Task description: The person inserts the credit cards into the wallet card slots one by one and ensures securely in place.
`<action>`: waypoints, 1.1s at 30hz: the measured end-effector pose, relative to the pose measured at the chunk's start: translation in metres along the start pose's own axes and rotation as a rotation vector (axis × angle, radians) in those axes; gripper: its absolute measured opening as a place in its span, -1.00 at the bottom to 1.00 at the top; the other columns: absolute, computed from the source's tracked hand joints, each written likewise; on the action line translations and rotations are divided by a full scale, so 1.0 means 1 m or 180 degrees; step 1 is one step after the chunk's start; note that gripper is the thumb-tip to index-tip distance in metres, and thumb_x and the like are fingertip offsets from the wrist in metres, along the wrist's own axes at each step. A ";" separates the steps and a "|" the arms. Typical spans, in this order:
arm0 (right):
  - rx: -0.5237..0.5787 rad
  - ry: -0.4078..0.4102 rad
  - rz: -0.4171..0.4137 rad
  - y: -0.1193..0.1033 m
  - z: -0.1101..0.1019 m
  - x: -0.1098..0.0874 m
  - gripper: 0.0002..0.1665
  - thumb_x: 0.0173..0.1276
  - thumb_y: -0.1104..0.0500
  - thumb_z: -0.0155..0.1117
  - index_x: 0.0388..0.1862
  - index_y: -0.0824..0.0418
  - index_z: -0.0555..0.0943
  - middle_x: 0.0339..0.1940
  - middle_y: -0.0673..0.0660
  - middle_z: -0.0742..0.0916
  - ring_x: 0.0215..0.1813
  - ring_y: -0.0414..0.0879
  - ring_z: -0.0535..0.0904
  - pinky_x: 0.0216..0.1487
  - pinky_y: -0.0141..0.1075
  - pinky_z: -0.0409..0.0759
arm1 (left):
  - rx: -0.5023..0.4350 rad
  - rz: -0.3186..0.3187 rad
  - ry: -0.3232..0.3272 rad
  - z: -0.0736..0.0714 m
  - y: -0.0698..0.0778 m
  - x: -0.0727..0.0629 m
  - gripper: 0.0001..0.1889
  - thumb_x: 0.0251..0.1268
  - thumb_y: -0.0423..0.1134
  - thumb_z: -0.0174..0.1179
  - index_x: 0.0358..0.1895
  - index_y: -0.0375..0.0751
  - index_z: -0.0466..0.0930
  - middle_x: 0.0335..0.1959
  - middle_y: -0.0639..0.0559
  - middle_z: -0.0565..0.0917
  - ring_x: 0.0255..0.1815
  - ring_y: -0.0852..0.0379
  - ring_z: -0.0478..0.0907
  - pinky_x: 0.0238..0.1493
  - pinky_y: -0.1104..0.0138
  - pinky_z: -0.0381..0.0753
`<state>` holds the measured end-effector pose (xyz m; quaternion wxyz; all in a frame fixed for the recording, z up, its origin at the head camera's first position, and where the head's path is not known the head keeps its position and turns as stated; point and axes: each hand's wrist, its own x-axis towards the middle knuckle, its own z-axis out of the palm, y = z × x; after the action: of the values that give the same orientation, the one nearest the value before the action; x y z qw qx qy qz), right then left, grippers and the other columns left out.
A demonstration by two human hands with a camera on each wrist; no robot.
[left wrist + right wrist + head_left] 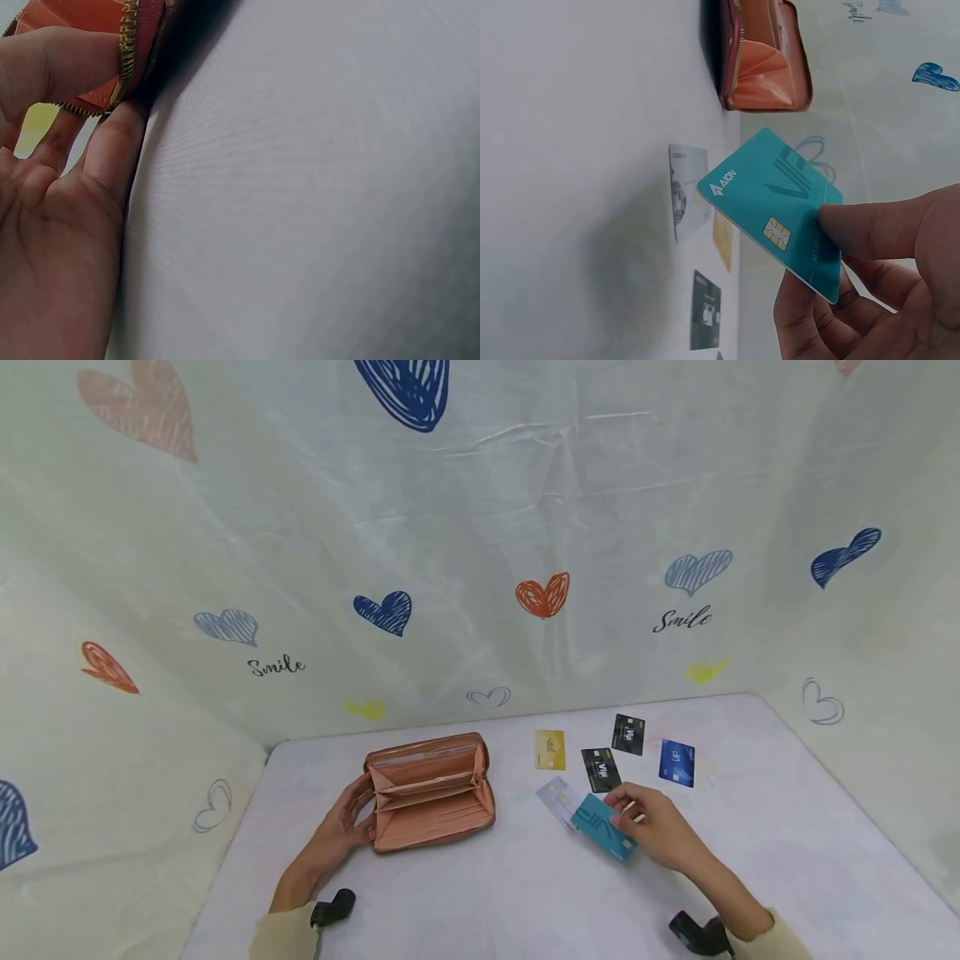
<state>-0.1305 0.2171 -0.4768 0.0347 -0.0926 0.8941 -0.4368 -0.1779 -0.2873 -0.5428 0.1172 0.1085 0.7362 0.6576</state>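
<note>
A brown zip wallet (433, 831) lies spread wide on the table, its orange-pink pockets facing up. At its left side, my left hand (351, 817) grips the edge; the left wrist view shows the thumb against the brass zipper (129, 45) and fingers around the side. My right hand (654, 827) pinches a teal VIP card (769, 199) by one end, between thumb and fingers. That card is raised over the table, tilted, with its gold chip showing. In the head view it overlaps a pale silver card (557, 797) that lies flat on the table.
Behind the right hand lie a gold card (550, 750), two black VIP cards (601, 770) (628, 734) and a blue card (677, 763). A white curtain (450, 527) printed with hearts rises at the back and sides of the white table (480, 910).
</note>
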 end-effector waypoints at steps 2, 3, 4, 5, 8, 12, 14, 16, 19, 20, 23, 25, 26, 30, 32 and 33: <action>0.0019 -0.0006 -0.0048 -0.003 0.000 0.003 -0.78 0.36 0.49 0.33 -0.04 0.35 0.68 -0.22 0.07 0.71 -0.19 -0.10 0.64 -0.17 -0.38 0.68 | 0.0010 0.0024 -0.0002 -0.001 -0.001 0.000 0.10 0.20 -0.64 0.33 0.71 -0.32 -0.18 0.71 -0.38 -0.14 0.38 0.71 0.19 0.32 0.62 0.36; 0.0023 -0.0008 -0.0063 -0.004 0.001 0.004 -0.78 0.36 0.49 0.34 -0.05 0.34 0.68 -0.22 0.07 0.71 -0.19 -0.10 0.64 -0.17 -0.38 0.68 | 0.0005 0.0027 -0.0007 -0.001 -0.001 0.000 0.10 0.19 -0.64 0.33 0.71 -0.32 -0.18 0.71 -0.37 -0.14 0.39 0.71 0.19 0.33 0.63 0.35; 0.0036 -0.0009 -0.0073 -0.005 0.001 0.006 -0.78 0.36 0.49 0.34 -0.05 0.34 0.68 -0.22 0.07 0.71 -0.19 -0.10 0.64 -0.17 -0.38 0.67 | 0.0014 0.0026 0.0000 -0.001 -0.001 0.000 0.10 0.18 -0.65 0.33 0.72 -0.31 -0.17 0.72 -0.35 -0.13 0.39 0.71 0.20 0.33 0.63 0.35; 0.0048 -0.0020 -0.0101 -0.006 0.001 0.007 -0.78 0.36 0.49 0.34 -0.05 0.34 0.68 -0.22 0.08 0.71 -0.19 -0.10 0.64 -0.18 -0.37 0.67 | 0.0016 0.0027 -0.0005 -0.001 -0.001 0.001 0.10 0.18 -0.66 0.32 0.72 -0.30 -0.17 0.72 -0.34 -0.13 0.39 0.72 0.20 0.33 0.63 0.35; 0.0115 -0.0050 -0.0143 -0.010 0.002 0.012 -0.78 0.38 0.48 0.33 -0.03 0.34 0.68 -0.19 0.10 0.73 -0.17 -0.08 0.64 -0.18 -0.39 0.67 | 0.0026 0.0019 0.0000 -0.001 0.000 0.001 0.10 0.17 -0.67 0.31 0.72 -0.29 -0.16 0.73 -0.30 -0.12 0.38 0.73 0.20 0.32 0.63 0.35; 0.0179 -0.0097 -0.0198 -0.018 0.005 0.020 -0.78 0.40 0.46 0.33 -0.01 0.35 0.67 -0.15 0.11 0.74 -0.16 -0.07 0.64 -0.19 -0.39 0.65 | 0.0022 0.0014 0.0002 -0.001 0.001 0.001 0.10 0.16 -0.69 0.29 0.72 -0.27 -0.15 0.73 -0.29 -0.12 0.38 0.73 0.20 0.32 0.64 0.35; 0.0200 -0.0110 -0.0210 -0.024 0.007 0.023 -0.79 0.41 0.45 0.35 0.00 0.34 0.67 -0.15 0.11 0.75 -0.18 -0.09 0.63 -0.20 -0.39 0.64 | 0.0029 -0.0007 0.0008 0.000 0.001 0.000 0.10 0.17 -0.69 0.29 0.73 -0.26 -0.15 0.74 -0.27 -0.12 0.43 0.67 0.18 0.32 0.63 0.35; 0.0220 -0.0106 -0.0245 -0.030 0.009 0.028 -0.79 0.41 0.45 0.34 -0.01 0.34 0.67 -0.16 0.10 0.74 -0.18 -0.09 0.62 -0.19 -0.38 0.64 | 0.0031 -0.0043 0.0027 0.000 0.001 0.000 0.10 0.17 -0.68 0.29 0.73 -0.25 -0.15 0.74 -0.27 -0.11 0.56 0.49 0.13 0.32 0.63 0.35; 0.0260 -0.0079 -0.0317 -0.040 0.012 0.035 -0.80 0.41 0.44 0.35 -0.01 0.33 0.68 -0.15 0.11 0.74 -0.15 -0.08 0.64 -0.16 -0.37 0.67 | 0.0029 -0.0141 0.0087 0.002 0.002 -0.001 0.10 0.17 -0.68 0.30 0.72 -0.23 -0.13 0.74 -0.23 -0.09 0.72 0.04 -0.03 0.32 0.63 0.36; 0.0269 -0.0067 -0.0346 -0.043 0.013 0.038 -0.80 0.42 0.44 0.34 -0.01 0.33 0.68 -0.14 0.12 0.74 -0.15 -0.08 0.65 -0.15 -0.36 0.68 | 0.0018 -0.0157 0.0107 0.002 0.002 -0.001 0.10 0.15 -0.69 0.29 0.72 -0.23 -0.13 0.74 -0.23 -0.09 0.74 -0.10 -0.09 0.32 0.63 0.35; 0.0325 -0.0043 -0.0408 -0.053 0.017 0.046 -0.81 0.43 0.44 0.34 -0.01 0.33 0.68 -0.12 0.14 0.74 -0.12 -0.06 0.67 -0.12 -0.35 0.71 | -0.0021 -0.0193 0.0150 0.004 0.004 0.000 0.11 0.11 -0.72 0.27 0.72 -0.23 -0.11 0.74 -0.22 -0.08 0.75 -0.27 -0.21 0.32 0.63 0.34; 0.0367 -0.0042 -0.0463 -0.059 0.021 0.051 -0.81 0.43 0.44 0.34 -0.01 0.33 0.68 -0.11 0.15 0.74 -0.13 -0.06 0.68 -0.13 -0.33 0.72 | -0.0025 -0.0200 0.0164 0.004 0.004 0.000 0.11 0.10 -0.74 0.26 0.71 -0.23 -0.10 0.74 -0.22 -0.08 0.75 -0.28 -0.22 0.32 0.63 0.34; 0.0396 -0.0045 -0.0496 -0.062 0.023 0.054 -0.81 0.43 0.44 0.34 -0.01 0.34 0.68 -0.11 0.16 0.74 -0.13 -0.06 0.68 -0.13 -0.33 0.71 | -0.0025 -0.0194 0.0163 0.005 0.005 0.000 0.11 0.09 -0.75 0.25 0.71 -0.24 -0.10 0.74 -0.22 -0.08 0.75 -0.28 -0.21 0.32 0.63 0.33; 0.0495 -0.0031 -0.0646 -0.075 0.034 0.063 -0.81 0.42 0.46 0.33 -0.03 0.34 0.69 -0.10 0.18 0.74 -0.14 -0.05 0.69 -0.16 -0.34 0.71 | 0.0032 -0.0191 0.0153 0.005 0.004 -0.001 0.09 0.12 -0.75 0.23 0.71 -0.24 -0.10 0.74 -0.24 -0.08 0.75 -0.27 -0.21 0.31 0.64 0.34; 0.0564 -0.0017 -0.0732 -0.083 0.039 0.068 -0.81 0.42 0.47 0.33 -0.04 0.34 0.69 -0.11 0.20 0.73 -0.14 -0.04 0.69 -0.16 -0.34 0.71 | 0.0031 -0.0186 0.0147 0.005 0.004 -0.001 0.09 0.12 -0.75 0.23 0.71 -0.24 -0.11 0.74 -0.25 -0.08 0.75 -0.28 -0.21 0.31 0.64 0.34; 0.0595 -0.0007 -0.0767 -0.086 0.042 0.070 -0.81 0.41 0.47 0.33 -0.04 0.34 0.69 -0.11 0.20 0.73 -0.14 -0.04 0.69 -0.17 -0.34 0.71 | 0.0029 -0.0183 0.0146 0.005 0.004 -0.001 0.09 0.13 -0.74 0.24 0.71 -0.25 -0.11 0.74 -0.25 -0.08 0.75 -0.28 -0.21 0.32 0.63 0.34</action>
<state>-0.1815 0.1186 -0.4336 -0.0086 -0.1960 0.8319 -0.5191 -0.1749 -0.2824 -0.5392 0.1186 0.0727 0.7446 0.6529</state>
